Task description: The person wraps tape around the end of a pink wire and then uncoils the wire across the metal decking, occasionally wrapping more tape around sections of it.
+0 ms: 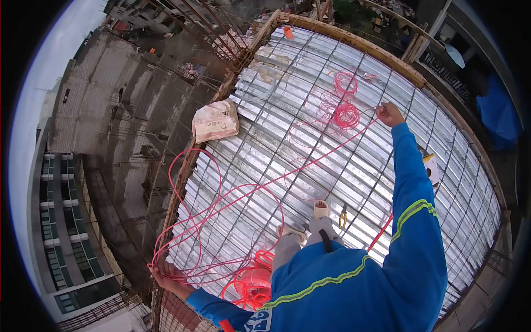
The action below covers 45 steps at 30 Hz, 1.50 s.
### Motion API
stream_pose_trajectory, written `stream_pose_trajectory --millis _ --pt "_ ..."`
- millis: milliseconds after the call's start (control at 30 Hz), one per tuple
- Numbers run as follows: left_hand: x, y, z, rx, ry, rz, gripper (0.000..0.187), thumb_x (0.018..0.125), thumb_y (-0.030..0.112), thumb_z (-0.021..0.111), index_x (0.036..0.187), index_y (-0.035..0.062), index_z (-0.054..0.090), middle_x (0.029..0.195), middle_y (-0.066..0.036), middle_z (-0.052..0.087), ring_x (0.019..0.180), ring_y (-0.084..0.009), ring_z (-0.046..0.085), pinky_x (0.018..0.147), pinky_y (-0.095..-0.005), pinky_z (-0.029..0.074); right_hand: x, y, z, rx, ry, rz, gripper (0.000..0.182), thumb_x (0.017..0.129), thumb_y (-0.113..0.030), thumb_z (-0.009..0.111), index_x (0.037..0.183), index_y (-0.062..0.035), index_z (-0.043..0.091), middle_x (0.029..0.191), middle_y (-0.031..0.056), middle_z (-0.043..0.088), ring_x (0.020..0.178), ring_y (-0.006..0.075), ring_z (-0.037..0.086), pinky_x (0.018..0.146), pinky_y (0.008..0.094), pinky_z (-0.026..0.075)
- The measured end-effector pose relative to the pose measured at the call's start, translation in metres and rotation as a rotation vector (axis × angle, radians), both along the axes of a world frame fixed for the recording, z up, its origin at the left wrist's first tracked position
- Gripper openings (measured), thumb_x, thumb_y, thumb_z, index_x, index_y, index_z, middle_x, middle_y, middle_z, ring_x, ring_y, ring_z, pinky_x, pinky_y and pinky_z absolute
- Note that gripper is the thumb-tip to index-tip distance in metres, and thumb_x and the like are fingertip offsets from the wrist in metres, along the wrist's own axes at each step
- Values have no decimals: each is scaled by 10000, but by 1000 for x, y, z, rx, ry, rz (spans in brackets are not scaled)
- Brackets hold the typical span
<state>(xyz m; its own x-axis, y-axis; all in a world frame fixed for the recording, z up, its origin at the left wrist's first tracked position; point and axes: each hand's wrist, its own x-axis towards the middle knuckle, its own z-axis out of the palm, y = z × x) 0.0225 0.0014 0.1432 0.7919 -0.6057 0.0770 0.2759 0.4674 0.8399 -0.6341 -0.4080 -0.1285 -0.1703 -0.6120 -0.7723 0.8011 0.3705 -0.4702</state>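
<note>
My left hand (170, 278), at the lower left by the deck edge, is closed around several loops of pinkish-red electrical wire. From there one strand runs taut across the deck to my right hand (390, 114), whose fingers pinch it at arm's length on the upper right. Loose coils of the same wire (346, 116) lie on the deck just left of my right hand. A bright orange-red coil of flexible tubing (254, 285) sits close to my left arm and legs. Yellow-handled pliers (343, 217) rest beside my right foot.
Corrugated metal decking (265, 160) carries a grid of steel bars underfoot. A paper cement bag (215, 122) stands at the left edge, with a drop beyond. An orange pipe stub (287, 32) rises at the far corner. Wooden boards (354, 43) border the far side.
</note>
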Motion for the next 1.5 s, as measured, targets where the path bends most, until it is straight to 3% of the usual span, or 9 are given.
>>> stream_pose_trajectory --millis 100,367,433,467,533,733,1000,1233,1500 --pt "-5 2 -9 22 45 16 251 919 256 463 727 101 418 575 43 292 482 -45 229 411 -204 206 1 -29 -5 -161 289 450 136 810 -39 438 896 35 513 580 7 398 458 88 356 384 236 311" --pt "-27 -16 -8 209 -35 106 276 876 300 540 711 119 412 574 57 281 497 -35 240 425 -200 203 8 -37 130 -630 470 -215 181 812 -78 481 911 54 558 547 -25 364 431 80 332 378 227 266" --pt "-21 -15 -20 232 -33 109 293 859 319 562 706 123 407 576 57 288 496 -34 241 421 -198 198 42 -14 89 -100 907 763 174 818 -60 469 916 54 556 541 -28 376 420 67 337 370 218 275" --pt "-23 -18 -26 263 -31 85 291 861 318 560 708 124 406 580 56 294 498 -35 242 426 -197 199 40 -16 81 -106 920 765 174 818 -60 469 916 54 556 541 -28 376 420 67 337 370 218 275" --pt "-35 -29 -37 308 -17 50 285 866 320 550 714 128 403 588 54 301 505 -36 247 445 -192 204 17 -26 70 -224 638 463 182 821 -43 450 928 60 555 533 -25 386 410 67 343 365 222 298" --pt "-25 -67 -75 182 158 -128 273 887 301 518 717 120 404 586 52 293 509 -41 234 444 -195 198 -10 -35 48 -160 202 278 182 792 -16 360 636 -13 453 549 60 443 467 153 436 434 229 414" --pt "9 -150 -108 129 334 -253 244 900 276 494 729 121 415 608 47 326 525 -43 254 454 -196 211 46 40 -18 -27 126 55 79 784 17 402 792 24 480 654 78 507 565 173 489 535 266 441" --pt "25 -222 -174 470 331 -373 253 878 252 530 702 94 440 613 19 418 521 -55 340 444 -198 252 207 131 -43 122 25 0 147 866 -39 427 992 33 404 962 140 490 974 290 515 907 432 447" --pt "-75 -284 -291 781 145 -820 247 888 257 525 768 45 570 637 24 498 552 -20 384 488 -176 287 333 144 -38 180 101 223 167 894 -64 398 1024 33 432 979 188 526 975 319 561 853 399 486"
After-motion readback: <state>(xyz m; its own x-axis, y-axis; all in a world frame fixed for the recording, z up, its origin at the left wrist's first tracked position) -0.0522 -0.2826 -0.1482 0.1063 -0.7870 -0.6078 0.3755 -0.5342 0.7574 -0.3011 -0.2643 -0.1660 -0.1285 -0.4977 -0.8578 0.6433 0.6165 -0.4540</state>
